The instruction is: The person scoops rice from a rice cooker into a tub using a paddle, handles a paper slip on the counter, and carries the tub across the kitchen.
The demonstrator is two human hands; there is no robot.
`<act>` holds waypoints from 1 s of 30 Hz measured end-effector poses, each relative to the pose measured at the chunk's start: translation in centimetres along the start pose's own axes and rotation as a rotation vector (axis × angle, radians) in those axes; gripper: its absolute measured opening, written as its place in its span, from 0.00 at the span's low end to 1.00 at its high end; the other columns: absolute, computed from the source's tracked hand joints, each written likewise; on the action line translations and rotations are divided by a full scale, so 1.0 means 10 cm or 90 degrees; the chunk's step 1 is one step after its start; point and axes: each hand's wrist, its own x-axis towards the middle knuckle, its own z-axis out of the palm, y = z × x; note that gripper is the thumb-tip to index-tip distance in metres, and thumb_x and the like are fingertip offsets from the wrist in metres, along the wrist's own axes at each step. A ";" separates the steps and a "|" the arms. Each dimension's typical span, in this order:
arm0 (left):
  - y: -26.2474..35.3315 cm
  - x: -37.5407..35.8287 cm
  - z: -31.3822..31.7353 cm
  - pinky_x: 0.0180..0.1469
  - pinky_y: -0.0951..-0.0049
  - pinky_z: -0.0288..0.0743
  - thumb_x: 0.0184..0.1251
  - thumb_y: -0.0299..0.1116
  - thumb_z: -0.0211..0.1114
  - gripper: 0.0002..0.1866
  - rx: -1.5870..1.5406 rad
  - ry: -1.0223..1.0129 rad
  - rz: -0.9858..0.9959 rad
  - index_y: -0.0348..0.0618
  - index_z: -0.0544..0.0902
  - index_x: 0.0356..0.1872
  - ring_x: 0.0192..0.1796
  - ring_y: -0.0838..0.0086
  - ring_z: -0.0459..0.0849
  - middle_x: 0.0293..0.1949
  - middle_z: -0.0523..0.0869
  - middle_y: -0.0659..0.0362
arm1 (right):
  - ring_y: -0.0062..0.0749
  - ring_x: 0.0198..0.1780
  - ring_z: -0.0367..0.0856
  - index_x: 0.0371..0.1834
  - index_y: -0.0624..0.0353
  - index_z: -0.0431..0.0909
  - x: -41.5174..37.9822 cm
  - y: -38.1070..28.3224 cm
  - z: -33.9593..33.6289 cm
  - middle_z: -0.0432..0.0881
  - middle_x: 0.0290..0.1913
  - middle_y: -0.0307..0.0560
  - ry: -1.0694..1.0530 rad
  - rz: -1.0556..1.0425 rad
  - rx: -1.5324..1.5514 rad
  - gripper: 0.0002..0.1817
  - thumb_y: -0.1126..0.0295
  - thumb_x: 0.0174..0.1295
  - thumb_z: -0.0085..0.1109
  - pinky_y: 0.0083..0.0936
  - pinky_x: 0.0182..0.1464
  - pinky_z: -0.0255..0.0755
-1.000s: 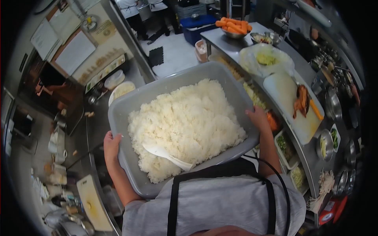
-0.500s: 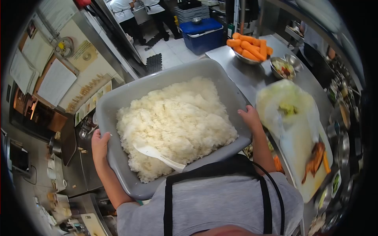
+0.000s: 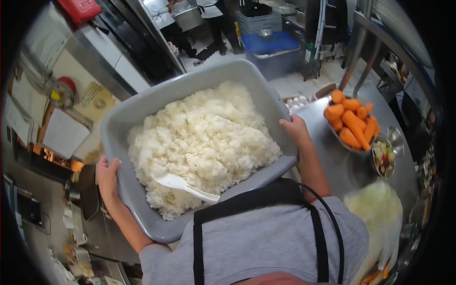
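A large grey plastic tub [image 3: 142, 227] full of cooked white rice [image 3: 204, 137] is held up against my body. My left hand [image 3: 108, 176] grips its left rim, thumb over the edge. On the opposite side, my right hand [image 3: 295, 128] holds the right rim, its thumb on top and its other fingers hidden behind the wall. A white rice paddle [image 3: 185, 186] lies on the rice with its handle toward the tub's near edge. Neither hand touches the paddle.
On the steel counter [image 3: 327, 161] to my right are a bowl of peeled carrots [image 3: 354, 122], a bowl of cut vegetables [image 3: 383, 156] and a plastic bag of greens [image 3: 375, 204]. Ahead, a blue-lidded bin [image 3: 270, 45] stands on the tiled floor. Two people [image 3: 211, 19] stand farther off.
My view has moved forward past the counter, so the carrots and bag now sit lower and farther right. Both hands keep hold of the tub, and the eggs by the counter have come into view.
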 end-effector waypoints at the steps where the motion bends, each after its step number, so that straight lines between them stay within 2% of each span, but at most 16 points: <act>1: 0.07 0.29 0.05 0.33 0.83 0.68 0.52 0.26 0.56 0.08 -0.002 -0.016 0.004 0.39 0.72 0.34 0.27 0.83 0.73 0.27 0.77 0.62 | 0.32 0.29 0.78 0.36 0.69 0.75 0.21 -0.06 0.04 0.79 0.28 0.51 -0.003 0.006 0.012 0.22 0.61 0.43 0.59 0.26 0.34 0.70; 4: 0.30 1.05 0.33 0.34 0.83 0.68 0.53 0.27 0.56 0.07 -0.056 -0.064 -0.001 0.39 0.72 0.34 0.28 0.83 0.73 0.28 0.77 0.62 | 0.29 0.29 0.77 0.35 0.69 0.76 0.80 -0.23 0.16 0.79 0.28 0.49 0.037 -0.012 0.092 0.19 0.63 0.44 0.59 0.25 0.33 0.69; 5: 0.28 1.10 0.25 0.33 0.83 0.68 0.54 0.26 0.56 0.07 -0.061 -0.092 -0.007 0.39 0.72 0.34 0.29 0.84 0.73 0.29 0.77 0.63 | 0.28 0.29 0.77 0.35 0.69 0.76 0.67 -0.24 0.20 0.79 0.28 0.48 0.047 0.012 0.096 0.19 0.63 0.44 0.59 0.24 0.33 0.69; 11: 0.21 2.39 1.41 0.35 0.79 0.70 0.53 0.25 0.56 0.08 -0.130 -0.138 0.012 0.37 0.72 0.35 0.30 0.80 0.75 0.31 0.79 0.60 | 0.27 0.27 0.75 0.34 0.68 0.77 1.83 -0.40 -0.06 0.79 0.26 0.47 0.158 0.053 0.068 0.19 0.64 0.43 0.61 0.24 0.31 0.68; 12: 0.22 2.16 1.24 0.36 0.79 0.70 0.52 0.25 0.56 0.09 -0.108 -0.132 -0.031 0.36 0.72 0.36 0.30 0.79 0.75 0.31 0.79 0.59 | 0.27 0.27 0.75 0.34 0.68 0.77 1.56 -0.33 -0.03 0.79 0.25 0.48 0.126 0.097 0.043 0.19 0.64 0.43 0.61 0.24 0.31 0.68; 18: -0.11 3.45 2.73 0.33 0.79 0.70 0.52 0.25 0.56 0.07 -0.064 -0.187 -0.094 0.37 0.72 0.34 0.27 0.79 0.75 0.28 0.78 0.60 | 0.33 0.29 0.77 0.34 0.69 0.77 2.98 0.14 -0.30 0.79 0.28 0.53 0.137 0.171 -0.046 0.18 0.64 0.44 0.60 0.27 0.34 0.68; 19: -0.08 3.04 2.69 0.32 0.80 0.69 0.52 0.25 0.57 0.07 -0.037 -0.176 -0.098 0.37 0.72 0.33 0.27 0.80 0.74 0.27 0.78 0.61 | 0.35 0.30 0.78 0.34 0.69 0.77 2.75 0.38 -0.39 0.79 0.29 0.54 0.122 0.163 -0.045 0.18 0.64 0.44 0.60 0.28 0.35 0.69; 21: -0.24 3.21 3.02 0.30 0.81 0.68 0.51 0.27 0.57 0.08 -0.020 -0.185 -0.108 0.37 0.73 0.33 0.25 0.81 0.73 0.26 0.77 0.61 | 0.40 0.34 0.78 0.35 0.70 0.76 3.03 0.59 -0.38 0.79 0.32 0.58 0.113 0.171 -0.067 0.19 0.64 0.45 0.58 0.30 0.38 0.68; 25: -0.59 3.50 3.35 0.29 0.80 0.68 0.51 0.28 0.57 0.08 0.002 -0.193 -0.130 0.37 0.72 0.32 0.24 0.80 0.73 0.25 0.76 0.62 | 0.40 0.34 0.78 0.38 0.70 0.75 3.41 0.82 -0.30 0.79 0.33 0.58 0.074 0.186 -0.095 0.20 0.64 0.46 0.58 0.30 0.38 0.68; 30: -0.67 3.56 3.29 0.28 0.80 0.67 0.51 0.28 0.57 0.08 0.001 -0.180 -0.149 0.36 0.72 0.31 0.25 0.80 0.73 0.25 0.76 0.61 | 0.40 0.34 0.78 0.37 0.70 0.75 3.41 0.80 -0.19 0.79 0.31 0.57 0.085 0.169 -0.066 0.18 0.64 0.47 0.57 0.29 0.38 0.68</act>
